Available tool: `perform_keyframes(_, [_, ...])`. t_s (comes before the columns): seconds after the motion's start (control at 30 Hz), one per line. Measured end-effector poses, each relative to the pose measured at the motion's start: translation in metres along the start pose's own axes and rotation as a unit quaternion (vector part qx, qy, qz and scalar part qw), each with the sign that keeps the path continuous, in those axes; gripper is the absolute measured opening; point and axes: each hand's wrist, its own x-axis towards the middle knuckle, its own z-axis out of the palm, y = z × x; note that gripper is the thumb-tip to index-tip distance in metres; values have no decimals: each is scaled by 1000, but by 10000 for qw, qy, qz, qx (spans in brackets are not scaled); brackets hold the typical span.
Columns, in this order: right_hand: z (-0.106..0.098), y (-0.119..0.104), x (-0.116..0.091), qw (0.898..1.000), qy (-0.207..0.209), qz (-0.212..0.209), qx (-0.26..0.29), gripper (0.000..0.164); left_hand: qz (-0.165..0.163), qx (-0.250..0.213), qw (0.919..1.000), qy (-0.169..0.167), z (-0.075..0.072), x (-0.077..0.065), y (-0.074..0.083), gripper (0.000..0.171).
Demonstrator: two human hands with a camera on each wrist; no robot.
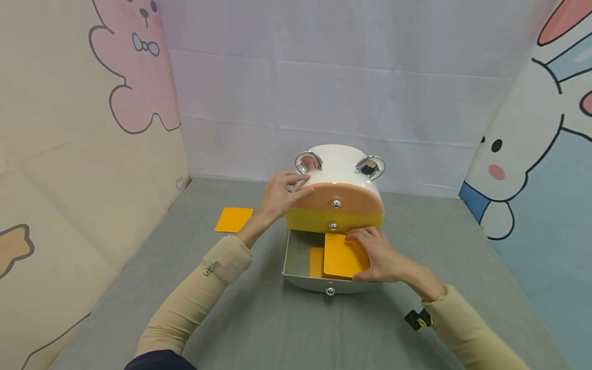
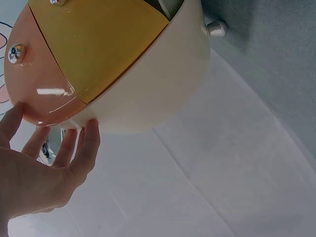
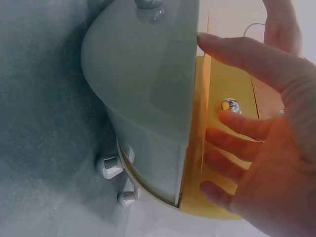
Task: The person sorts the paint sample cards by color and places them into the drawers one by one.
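Observation:
A small white drawer cabinet (image 1: 339, 159) with silver ear-like rings stands on the table. Its lowest drawer, grey-green (image 1: 296, 257), is pulled out towards me. My right hand (image 1: 384, 257) holds an orange square card (image 1: 342, 257) above that drawer, thumb at the near edge and fingers at the far side. In the right wrist view the card (image 3: 205, 98) appears nearly edge-on. Partly hidden beneath it, another orange card (image 1: 316, 263) lies in the drawer. Fingers spread, my left hand (image 1: 279, 195) rests against the cabinet's upper left edge, beside the silver ring (image 1: 308, 163).
To the left of the cabinet, a third orange card (image 1: 234, 220) lies flat on the grey tablecloth (image 1: 250, 318). The orange drawer (image 1: 314, 198) and the yellow drawer (image 1: 307, 218) are closed, each with a silver knob. Cloth walls stand behind and at both sides.

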Motion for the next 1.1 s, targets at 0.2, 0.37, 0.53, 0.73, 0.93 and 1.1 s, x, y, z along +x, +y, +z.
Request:
perform_keyframes(0.2, [0,0,-1,9999,-107,14,104,85,2,7,10000,-31,2,1,1,41])
perform_keyframes(0.37, [-6,-4,0,9974,372,-52,612,71,-15,-56,10000,-43,2,1,0,41])
perform_keyframes(0.53, [-29,-8,8,9710,2123,-471,996,39,19,-56,10000,-32,1,2,1,40])
perform_keyframes(0.73, [-55,2,22,9169,3766,167,1311,23,184,-222,9996,-10,0,1,-6,39])
perform_keyframes(0.93, [-63,19,29,9188,3109,1718,1724,37,-97,-507,9984,227,-8,1,-25,32])
perform_keyframes(1.1, [-57,27,34,9421,2272,1755,1734,59,-703,-213,9966,379,-23,-3,-55,37])
